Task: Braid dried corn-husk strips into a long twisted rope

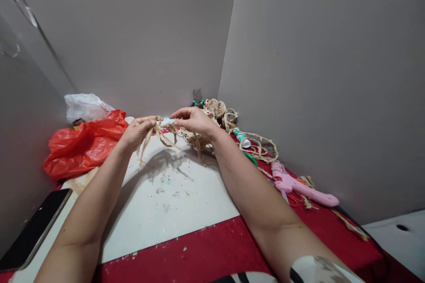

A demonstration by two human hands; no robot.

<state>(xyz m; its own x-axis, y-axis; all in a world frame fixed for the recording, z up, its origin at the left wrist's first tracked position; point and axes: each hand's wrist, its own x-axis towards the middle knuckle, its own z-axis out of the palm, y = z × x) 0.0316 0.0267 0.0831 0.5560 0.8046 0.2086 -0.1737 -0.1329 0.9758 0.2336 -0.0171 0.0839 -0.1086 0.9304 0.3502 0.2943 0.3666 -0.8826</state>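
My left hand (141, 131) is closed in a pinch on some pale, dry fibre strips (160, 136), whose loose ends dangle below the fingers. My right hand (195, 120) pinches the other end of the same fibre work, thumb and forefinger close together. Between the two hands shows a small white piece (166, 121); what it is I cannot make out. Both hands are held above the far part of a white board (172, 234). Partly behind my right wrist lies a tangle of woven straw-coloured cord (195, 139).
At left are a red plastic bag (83, 143), a white bag (86, 107) and a phone (36, 227). Along the right lie braided rope (268, 148), a glue tube (241, 137) and a pink glue gun (299, 188) on red cloth (332, 234). Grey walls (149, 31) enclose the back.
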